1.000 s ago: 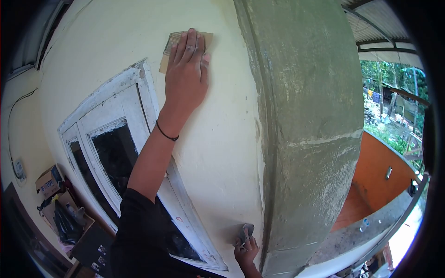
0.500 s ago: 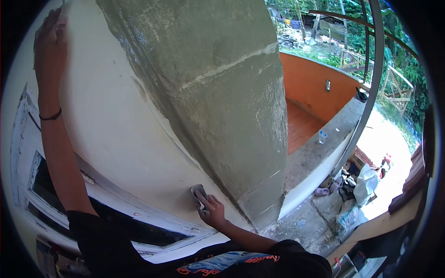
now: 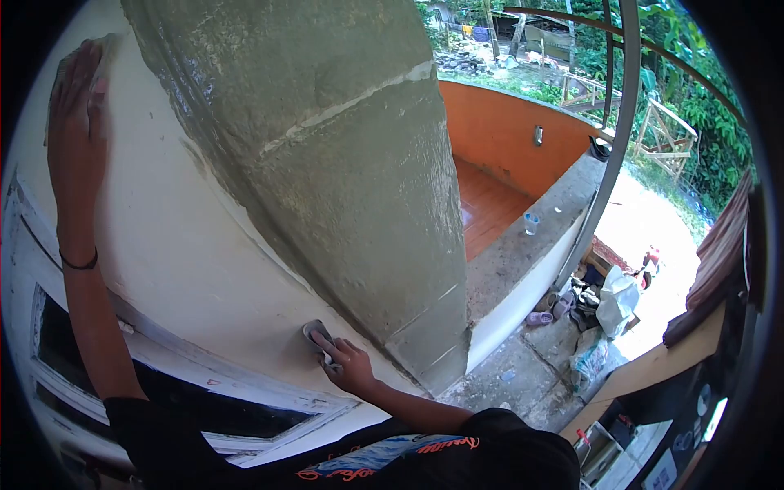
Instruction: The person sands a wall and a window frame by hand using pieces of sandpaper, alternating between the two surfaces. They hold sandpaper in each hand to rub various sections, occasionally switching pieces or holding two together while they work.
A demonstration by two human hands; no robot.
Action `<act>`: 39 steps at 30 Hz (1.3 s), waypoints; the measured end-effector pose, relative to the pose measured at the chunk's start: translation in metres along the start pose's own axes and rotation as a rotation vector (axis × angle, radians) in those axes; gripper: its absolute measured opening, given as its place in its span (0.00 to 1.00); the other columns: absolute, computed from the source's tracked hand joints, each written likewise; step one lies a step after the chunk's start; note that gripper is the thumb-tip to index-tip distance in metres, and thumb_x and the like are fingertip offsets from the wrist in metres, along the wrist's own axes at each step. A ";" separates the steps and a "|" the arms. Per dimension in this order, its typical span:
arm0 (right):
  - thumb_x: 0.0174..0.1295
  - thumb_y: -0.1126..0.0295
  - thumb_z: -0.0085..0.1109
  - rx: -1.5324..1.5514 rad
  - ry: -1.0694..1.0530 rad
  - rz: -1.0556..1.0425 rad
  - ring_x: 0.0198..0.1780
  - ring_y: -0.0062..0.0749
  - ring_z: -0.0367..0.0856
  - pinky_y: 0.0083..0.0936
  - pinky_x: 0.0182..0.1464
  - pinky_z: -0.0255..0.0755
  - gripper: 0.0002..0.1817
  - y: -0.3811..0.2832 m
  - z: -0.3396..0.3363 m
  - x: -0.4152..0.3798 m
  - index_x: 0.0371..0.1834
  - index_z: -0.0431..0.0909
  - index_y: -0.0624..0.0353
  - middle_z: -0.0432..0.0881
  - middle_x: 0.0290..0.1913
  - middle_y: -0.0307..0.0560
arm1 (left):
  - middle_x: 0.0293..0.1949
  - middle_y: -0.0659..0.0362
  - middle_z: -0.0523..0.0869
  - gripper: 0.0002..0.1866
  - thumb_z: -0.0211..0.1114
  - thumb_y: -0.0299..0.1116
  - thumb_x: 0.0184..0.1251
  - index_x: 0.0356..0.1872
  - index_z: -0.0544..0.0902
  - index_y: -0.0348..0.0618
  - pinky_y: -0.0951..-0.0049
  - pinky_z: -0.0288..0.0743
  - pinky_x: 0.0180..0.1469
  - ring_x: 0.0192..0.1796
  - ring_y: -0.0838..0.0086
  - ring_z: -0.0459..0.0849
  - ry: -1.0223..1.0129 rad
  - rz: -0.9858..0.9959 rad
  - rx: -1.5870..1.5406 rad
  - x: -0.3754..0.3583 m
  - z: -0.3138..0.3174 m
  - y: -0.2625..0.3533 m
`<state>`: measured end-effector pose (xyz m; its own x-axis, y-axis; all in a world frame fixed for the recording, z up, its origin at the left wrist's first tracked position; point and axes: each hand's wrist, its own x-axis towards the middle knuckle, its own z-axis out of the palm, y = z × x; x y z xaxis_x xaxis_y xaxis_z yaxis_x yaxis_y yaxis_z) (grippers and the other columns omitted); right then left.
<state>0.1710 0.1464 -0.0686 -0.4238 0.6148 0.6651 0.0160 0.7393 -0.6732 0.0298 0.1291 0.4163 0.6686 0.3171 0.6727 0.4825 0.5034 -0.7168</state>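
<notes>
High on the left, my left hand (image 3: 79,114) reaches up the white wall (image 3: 188,237). Its fingers lie over a thin grey sheet (image 3: 59,91), whose edges show past the hand against the wall. Lower down, my right hand (image 3: 353,365) grips a folded grey piece (image 3: 317,333), with paler folds under the fingers, and presses it to the white wall. Whether this piece is cloth or sandpaper I cannot tell. Just to the right, the grey-green column (image 3: 359,212) meets the white wall along a rough, raised edge.
Below the white wall is a white window frame (image 3: 175,351) with dark glass. A low wall (image 3: 510,273) at the right carries a clear plastic cup (image 3: 532,223). Shoes (image 3: 563,305) and plastic bags (image 3: 616,302) lie on the concrete floor, near a metal post (image 3: 608,155).
The view has swung slightly right, so the scene sits further left. My left hand has slid a little down the wall. The right hand stays low on the wall with its grey piece.
</notes>
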 end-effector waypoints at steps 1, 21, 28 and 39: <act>0.49 0.68 0.60 -0.006 -0.015 0.007 0.28 0.39 0.75 0.32 0.27 0.71 0.32 0.001 0.000 -0.002 0.61 0.64 0.43 0.73 0.27 0.45 | 0.61 0.53 0.66 0.21 0.40 0.41 0.70 0.59 0.66 0.42 0.65 0.54 0.65 0.65 0.61 0.60 -0.035 -0.041 0.004 -0.001 0.000 -0.009; 0.34 0.74 0.63 0.018 -0.090 -0.276 0.68 0.52 0.51 0.41 0.64 0.52 0.42 -0.044 -0.030 0.019 0.62 0.63 0.49 0.50 0.67 0.59 | 0.55 0.49 0.73 0.31 0.35 0.55 0.67 0.59 0.66 0.42 0.66 0.62 0.59 0.58 0.57 0.71 -0.357 -0.571 0.026 -0.032 0.022 -0.065; 0.40 0.73 0.59 0.068 0.088 -0.362 0.67 0.50 0.53 0.46 0.66 0.46 0.35 -0.065 -0.024 0.040 0.59 0.65 0.60 0.56 0.65 0.59 | 0.57 0.47 0.70 0.24 0.39 0.45 0.70 0.57 0.70 0.42 0.67 0.58 0.61 0.60 0.59 0.68 -0.079 -0.115 -0.015 -0.026 -0.006 -0.003; 0.45 0.70 0.58 -0.109 0.260 -0.576 0.68 0.41 0.55 0.48 0.65 0.44 0.31 -0.109 0.002 0.120 0.58 0.67 0.48 0.61 0.64 0.50 | 0.60 0.54 0.68 0.22 0.40 0.43 0.69 0.59 0.67 0.44 0.68 0.56 0.63 0.63 0.62 0.64 -0.129 -0.147 -0.003 -0.028 -0.005 -0.033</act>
<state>0.1165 0.1394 0.0842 -0.1585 0.1467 0.9764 -0.0510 0.9864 -0.1564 -0.0013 0.0996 0.4203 0.5128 0.3404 0.7882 0.5718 0.5494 -0.6093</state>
